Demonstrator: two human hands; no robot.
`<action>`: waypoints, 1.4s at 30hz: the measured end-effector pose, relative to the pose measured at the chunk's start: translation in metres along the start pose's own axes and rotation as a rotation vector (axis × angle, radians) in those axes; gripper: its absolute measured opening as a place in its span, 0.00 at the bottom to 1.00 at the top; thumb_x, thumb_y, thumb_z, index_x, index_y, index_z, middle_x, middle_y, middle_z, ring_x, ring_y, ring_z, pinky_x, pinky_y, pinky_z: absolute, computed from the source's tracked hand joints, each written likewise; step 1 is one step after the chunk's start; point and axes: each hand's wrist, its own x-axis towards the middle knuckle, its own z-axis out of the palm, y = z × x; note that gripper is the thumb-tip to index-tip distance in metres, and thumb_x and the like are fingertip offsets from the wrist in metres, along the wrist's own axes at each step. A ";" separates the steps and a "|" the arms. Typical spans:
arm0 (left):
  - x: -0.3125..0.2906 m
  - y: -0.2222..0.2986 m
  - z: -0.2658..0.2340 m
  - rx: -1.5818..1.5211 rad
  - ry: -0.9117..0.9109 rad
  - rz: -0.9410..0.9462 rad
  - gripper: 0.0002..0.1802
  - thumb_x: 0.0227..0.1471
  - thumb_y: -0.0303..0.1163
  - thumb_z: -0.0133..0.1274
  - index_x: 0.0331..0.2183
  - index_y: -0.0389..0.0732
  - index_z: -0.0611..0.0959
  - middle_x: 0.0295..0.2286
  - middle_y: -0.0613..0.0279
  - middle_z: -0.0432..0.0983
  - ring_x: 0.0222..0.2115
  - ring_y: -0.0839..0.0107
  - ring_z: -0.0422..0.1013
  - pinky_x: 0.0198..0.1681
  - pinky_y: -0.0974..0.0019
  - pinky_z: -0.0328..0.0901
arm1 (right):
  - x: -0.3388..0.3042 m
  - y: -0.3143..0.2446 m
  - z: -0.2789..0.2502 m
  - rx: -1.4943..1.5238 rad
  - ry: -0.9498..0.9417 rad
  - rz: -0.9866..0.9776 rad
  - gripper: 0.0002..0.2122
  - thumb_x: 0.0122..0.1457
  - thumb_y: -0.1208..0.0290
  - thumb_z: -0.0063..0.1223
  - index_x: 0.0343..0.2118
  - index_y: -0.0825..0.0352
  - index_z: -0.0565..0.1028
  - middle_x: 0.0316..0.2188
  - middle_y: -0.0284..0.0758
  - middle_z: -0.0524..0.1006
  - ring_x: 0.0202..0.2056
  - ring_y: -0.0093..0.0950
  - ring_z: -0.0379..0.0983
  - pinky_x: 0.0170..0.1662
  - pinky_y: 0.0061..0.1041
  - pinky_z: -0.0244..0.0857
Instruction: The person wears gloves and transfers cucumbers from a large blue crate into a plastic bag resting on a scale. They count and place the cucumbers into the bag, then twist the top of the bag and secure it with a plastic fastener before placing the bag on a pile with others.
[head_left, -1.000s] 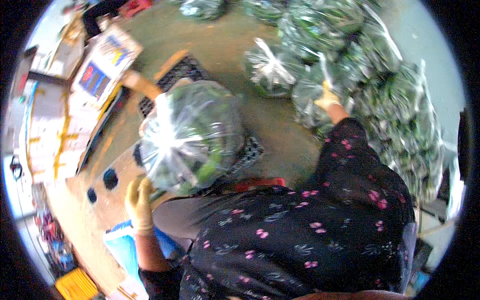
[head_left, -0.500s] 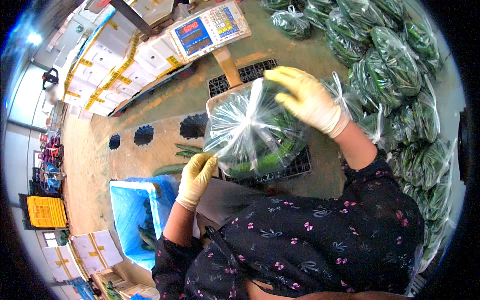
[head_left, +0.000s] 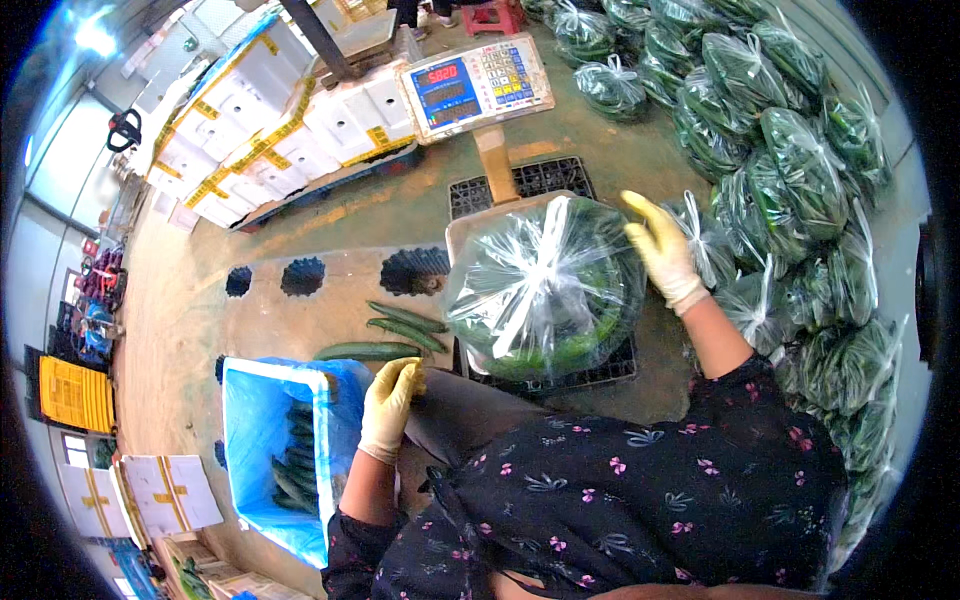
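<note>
A clear plastic bag of cucumbers [head_left: 545,290], its top gathered into a white knot, sits on the platform scale [head_left: 463,235]. My right hand [head_left: 664,255], in a pale yellow glove, is open beside the bag's right side, fingers apart. My left hand [head_left: 390,405], gloved alike, is closed near my knee, left of the bag and apart from it. Nothing shows in its fingers. Several loose cucumbers [head_left: 365,351] lie on the brown board left of the scale. Behind the bag stands the scale's display [head_left: 475,87], lit with red digits.
A white box lined with blue plastic [head_left: 270,440] holds cucumbers at my left. Many bagged cucumbers [head_left: 750,160] are piled along the right wall. White foam boxes with yellow tape [head_left: 260,150] are stacked far left. A black plastic pallet [head_left: 575,180] lies under the scale.
My left hand has let go of the bag's edge and drawn back toward my knee. My right hand has come off the bag's top to its right side. The display's red digits differ.
</note>
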 end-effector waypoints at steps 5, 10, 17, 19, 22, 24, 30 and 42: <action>0.001 -0.004 -0.010 -0.166 0.071 -0.057 0.15 0.57 0.37 0.47 0.40 0.35 0.77 0.30 0.64 0.74 0.29 0.76 0.69 0.35 0.73 0.66 | -0.182 0.197 -0.008 0.746 0.115 1.289 0.34 0.57 0.42 0.37 0.56 0.67 0.61 0.56 0.42 0.61 0.58 0.36 0.53 0.60 0.36 0.43; -0.009 -0.011 -0.018 -0.209 0.185 -0.058 0.14 0.57 0.35 0.47 0.39 0.35 0.77 0.29 0.64 0.74 0.27 0.76 0.69 0.34 0.74 0.65 | -0.302 0.137 0.033 1.023 -0.874 1.792 0.31 0.58 0.50 0.42 0.53 0.76 0.61 0.53 0.49 0.64 0.54 0.42 0.60 0.58 0.40 0.52; -0.009 -0.013 -0.019 -0.236 0.213 -0.031 0.13 0.57 0.33 0.46 0.39 0.34 0.77 0.28 0.63 0.74 0.26 0.77 0.69 0.32 0.74 0.66 | -0.273 0.096 0.107 1.366 -0.544 1.742 0.22 0.60 0.60 0.43 0.48 0.75 0.66 0.48 0.46 0.70 0.50 0.39 0.65 0.54 0.35 0.60; -0.013 -0.015 -0.019 -0.202 0.231 -0.015 0.13 0.57 0.33 0.46 0.39 0.34 0.77 0.28 0.63 0.74 0.26 0.77 0.69 0.32 0.74 0.66 | -0.257 0.086 0.109 1.274 -0.565 1.776 0.22 0.60 0.59 0.45 0.47 0.75 0.67 0.47 0.47 0.70 0.49 0.39 0.66 0.54 0.35 0.61; -0.024 -0.015 -0.025 -0.206 0.276 -0.023 0.13 0.57 0.33 0.46 0.39 0.34 0.77 0.28 0.62 0.74 0.26 0.76 0.69 0.32 0.74 0.66 | -0.274 0.110 0.124 1.298 -0.742 1.685 0.28 0.60 0.47 0.36 0.48 0.72 0.67 0.41 0.41 0.73 0.41 0.35 0.69 0.46 0.32 0.62; -0.025 -0.017 -0.024 -0.216 0.275 -0.035 0.13 0.57 0.33 0.46 0.38 0.34 0.77 0.28 0.62 0.75 0.26 0.76 0.70 0.32 0.74 0.66 | -0.276 0.108 0.117 1.282 -0.790 1.613 0.30 0.59 0.43 0.34 0.47 0.72 0.67 0.39 0.41 0.73 0.41 0.33 0.68 0.47 0.31 0.61; -0.036 -0.021 -0.028 -0.313 0.287 -0.123 0.13 0.57 0.33 0.47 0.38 0.33 0.77 0.28 0.61 0.75 0.25 0.75 0.70 0.32 0.73 0.67 | -0.295 0.142 0.136 1.448 -0.467 1.718 0.24 0.56 0.53 0.51 0.40 0.75 0.71 0.37 0.47 0.74 0.36 0.40 0.72 0.43 0.40 0.66; -0.026 -0.019 -0.013 -0.460 0.310 -0.140 0.13 0.57 0.33 0.46 0.38 0.31 0.76 0.27 0.60 0.73 0.25 0.75 0.68 0.31 0.73 0.66 | -0.207 0.132 0.115 1.216 -0.120 1.551 0.18 0.54 0.58 0.55 0.38 0.69 0.70 0.29 0.43 0.74 0.34 0.40 0.73 0.39 0.40 0.68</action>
